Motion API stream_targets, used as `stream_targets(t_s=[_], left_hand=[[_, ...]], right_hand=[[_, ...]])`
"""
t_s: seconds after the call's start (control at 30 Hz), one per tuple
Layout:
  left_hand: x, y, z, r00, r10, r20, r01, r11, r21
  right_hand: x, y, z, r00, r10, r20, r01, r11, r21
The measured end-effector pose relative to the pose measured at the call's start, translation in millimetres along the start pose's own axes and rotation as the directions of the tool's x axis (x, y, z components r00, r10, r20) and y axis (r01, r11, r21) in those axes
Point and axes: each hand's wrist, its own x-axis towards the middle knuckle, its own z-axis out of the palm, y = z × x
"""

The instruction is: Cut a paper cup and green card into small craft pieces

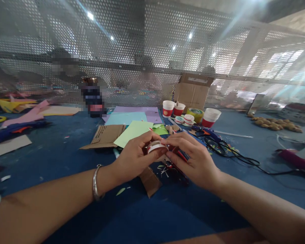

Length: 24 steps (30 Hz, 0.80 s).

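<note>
Both my hands meet over the blue table [66, 152]. My left hand [134, 156], with a silver bangle on the wrist, is closed around a cut red-and-white paper cup piece [156, 146]. My right hand [193, 159] pinches the same piece from the right side, fingers curled on its rim. Under my hands lie a brown cardboard strip [150, 181] and small paper scraps. What else my right hand holds beneath it is hidden.
Coloured paper sheets [132, 118] and a cardboard piece [105, 136] lie beyond my hands. Red-and-white paper cups [210, 117], a tape roll [195, 113] and a cardboard box [191, 93] stand at the back. A black cable [233, 156] runs right. A perforated metal screen [152, 61] closes the far side.
</note>
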Motion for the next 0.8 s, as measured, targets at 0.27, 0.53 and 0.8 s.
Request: stream_targets(t_s=[0.27, 0.53, 0.8], left_hand=[[1.7, -3.8, 0.4, 0.998, -0.047, -0.041, 0.047, 0.999, -0.002], [1.0, -4.7, -1.2, 0.998, 0.013, -0.057, -0.005, 0.990, 0.140], [0.4, -4.2, -0.3, 0.998, 0.056, -0.031, -0.047, 0.968, 0.247]], right_hand=[[0.7, 2.3, 0.4, 0.999, 0.009, -0.035, -0.009, 1.000, 0.005], [1.0, 1.9, -0.2, 0.998, -0.021, -0.061, 0.019, 0.999, -0.028], [-1.4, 5.4, 0.9, 0.996, -0.034, -0.078, 0.027, 0.996, -0.085]])
